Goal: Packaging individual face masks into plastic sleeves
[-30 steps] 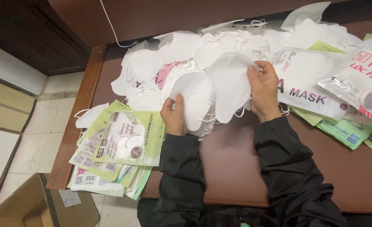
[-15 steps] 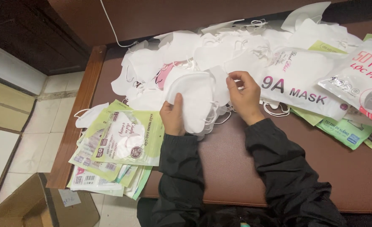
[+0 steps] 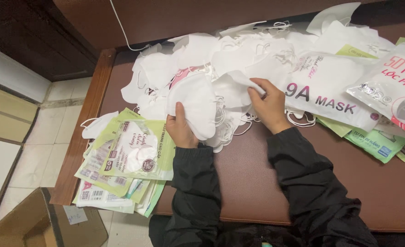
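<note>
My left hand (image 3: 180, 130) grips a small stack of white face masks (image 3: 195, 103) near the front of a brown table (image 3: 252, 187). My right hand (image 3: 269, 106) pinches the edge of another white mask (image 3: 232, 87) pulled from a big loose pile of white masks (image 3: 257, 55) spread across the back of the table. Both arms wear black sleeves. Ear loops dangle under the held stack.
A stack of green-and-white mask packets (image 3: 129, 155) lies at the table's left front corner. More packets, white, red and green (image 3: 385, 100), lie at the right. A cardboard box (image 3: 33, 224) stands on the tiled floor at lower left. A white cable (image 3: 120, 27) runs up the back.
My right hand laid one mask onto the stack in my left hand, then moved right and back to the pile and took hold of another mask. The left hand stayed put.
</note>
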